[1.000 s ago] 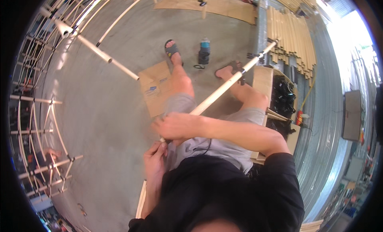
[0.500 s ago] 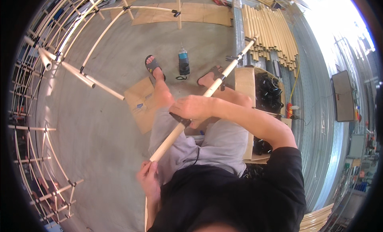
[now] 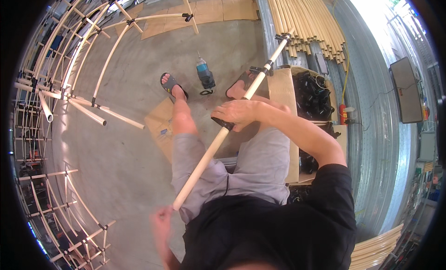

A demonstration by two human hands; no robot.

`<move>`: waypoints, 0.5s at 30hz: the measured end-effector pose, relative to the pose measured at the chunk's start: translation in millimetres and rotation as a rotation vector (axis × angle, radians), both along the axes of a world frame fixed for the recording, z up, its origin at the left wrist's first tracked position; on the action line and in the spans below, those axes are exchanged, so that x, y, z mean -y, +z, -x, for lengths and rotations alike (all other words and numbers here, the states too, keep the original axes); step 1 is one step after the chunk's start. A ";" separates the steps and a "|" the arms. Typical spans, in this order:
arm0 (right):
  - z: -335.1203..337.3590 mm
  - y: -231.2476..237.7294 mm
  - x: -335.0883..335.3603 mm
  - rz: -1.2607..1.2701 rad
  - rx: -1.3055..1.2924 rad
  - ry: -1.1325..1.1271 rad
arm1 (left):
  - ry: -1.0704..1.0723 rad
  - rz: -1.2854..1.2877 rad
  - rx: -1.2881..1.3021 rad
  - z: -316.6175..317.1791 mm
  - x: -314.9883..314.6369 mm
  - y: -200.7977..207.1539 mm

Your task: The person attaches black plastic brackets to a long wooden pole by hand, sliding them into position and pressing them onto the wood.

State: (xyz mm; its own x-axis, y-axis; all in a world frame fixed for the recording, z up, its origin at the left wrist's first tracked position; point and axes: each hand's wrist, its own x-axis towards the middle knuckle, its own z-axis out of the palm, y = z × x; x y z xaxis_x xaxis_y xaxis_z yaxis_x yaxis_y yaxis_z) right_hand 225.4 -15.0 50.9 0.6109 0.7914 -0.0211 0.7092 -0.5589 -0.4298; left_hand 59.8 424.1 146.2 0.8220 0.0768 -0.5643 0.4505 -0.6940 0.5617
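A long beige pipe (image 3: 200, 171) slants across my lap from lower left to upper right, with several black pipe joints (image 3: 258, 71) along its upper half. My right hand (image 3: 239, 113) is closed over a black pipe joint (image 3: 223, 122) around the middle of the pipe, with the palm down. Its thumb side is partly hidden beneath. Just off the pipe's near lower end is my left hand (image 3: 161, 220), apart from it and smeared by motion, its fingers seemingly curled.
A teal and black power drill (image 3: 204, 75) stands on the floor between my feet. On the right are cardboard boxes (image 3: 281, 91) of black joints (image 3: 312, 95) and stacked beige pipes (image 3: 304, 23). Pipe frames (image 3: 95, 91) stand left; flattened cardboard (image 3: 158, 123) lies by my leg.
My left hand has let go of the pipe's lower end and moved down and left. The right hand still grips the joint; it and the pipe sit slightly farther right in view.
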 end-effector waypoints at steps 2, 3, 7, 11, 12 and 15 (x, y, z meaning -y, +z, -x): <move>-2.3 -1.1 -1.1 -0.028 0.005 -0.003 | -0.248 -0.237 0.204 -45.1 40.7 21.3; -4.9 -5.8 -0.7 -0.039 0.014 0.004 | -0.461 -0.314 0.396 -64.6 52.7 13.6; -5.4 -16.2 0.9 -0.108 0.008 0.001 | -0.671 0.023 0.343 -136.0 170.9 -20.5; -4.0 -15.4 -1.3 -0.154 0.042 -0.044 | -0.410 0.478 -0.362 -166.1 227.2 -108.6; -1.5 -14.2 0.8 -0.149 0.031 -0.057 | -0.251 0.654 -0.560 -167.0 235.4 -115.0; 0.9 -11.8 0.5 -0.157 -0.018 -0.093 | -0.338 0.699 -0.446 -162.2 227.9 -119.9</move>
State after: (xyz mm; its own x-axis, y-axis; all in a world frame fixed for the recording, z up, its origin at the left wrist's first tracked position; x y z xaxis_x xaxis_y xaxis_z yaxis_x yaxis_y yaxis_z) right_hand 224.5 -15.5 39.1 0.6821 0.7261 0.0865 0.6492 -0.5468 -0.5288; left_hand 222.1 196.3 26.3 0.4312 -0.6109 -0.6640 0.5613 -0.3945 0.7275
